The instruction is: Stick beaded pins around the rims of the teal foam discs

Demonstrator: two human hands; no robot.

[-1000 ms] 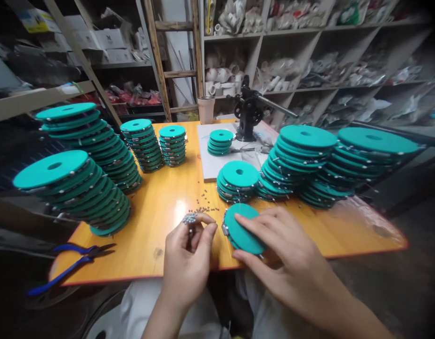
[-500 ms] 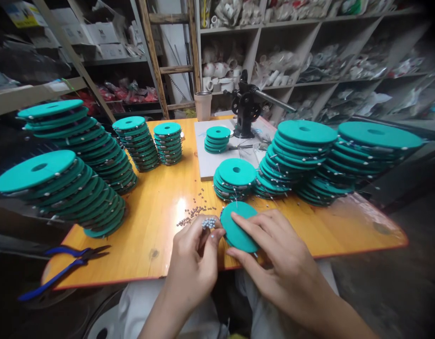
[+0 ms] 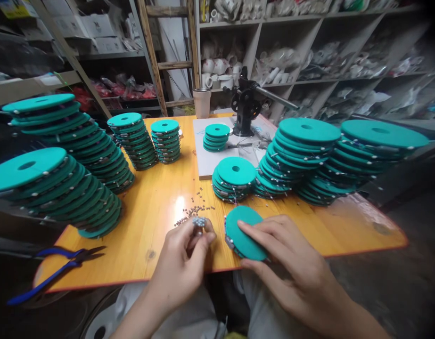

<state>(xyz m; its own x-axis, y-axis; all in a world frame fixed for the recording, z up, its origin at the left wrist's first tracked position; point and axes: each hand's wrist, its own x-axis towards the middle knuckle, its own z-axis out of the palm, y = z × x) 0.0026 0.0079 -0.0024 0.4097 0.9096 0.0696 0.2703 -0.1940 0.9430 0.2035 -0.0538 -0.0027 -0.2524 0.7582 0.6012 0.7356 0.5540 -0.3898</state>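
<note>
our l hand (image 3: 185, 256), curled in, holds a bunch of small pale blue balls (image 3: 199, 221), just beside loose brown beads (image 3: 194, 211) on the counter (image 3: 132, 263). our r hand (image 3: 288, 256) grips a green disc (image 3: 242, 235) by its r side, nr the counter's front edge. pliers (image 3: 76, 258) lie far l.

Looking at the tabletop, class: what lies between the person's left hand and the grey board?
In the head view, small dark beads lie scattered there on the tabletop, between the left hand and board.
</note>
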